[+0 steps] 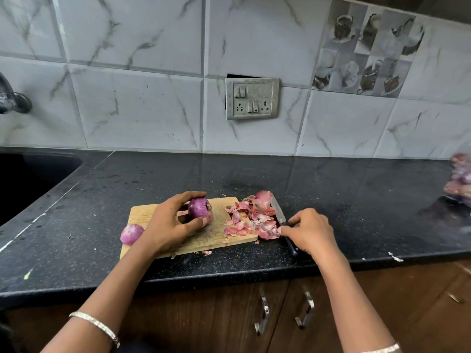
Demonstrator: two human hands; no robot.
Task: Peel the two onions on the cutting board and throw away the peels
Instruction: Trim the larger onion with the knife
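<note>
A wooden cutting board (145,212) lies on the black counter. My left hand (168,225) grips a peeled purple onion (200,207) over the board, thumb below and fingers on top. A second, paler onion (132,233) rests at the board's left edge, touching my left forearm. A heap of pink onion peels (251,216) covers the board's right end. My right hand (309,231) pinches the nearest peel of the heap at the board's right corner and lies over the dark handle of a knife (279,212), whose blade points away along the board's right side.
A dark sink (28,179) is sunk into the counter at far left, under a tap (12,98). A blurred pile of purple onions (460,179) sits at the far right edge. A switch and socket plate (251,98) is on the tiled wall. Cupboard doors with metal handles (304,312) run below the counter edge.
</note>
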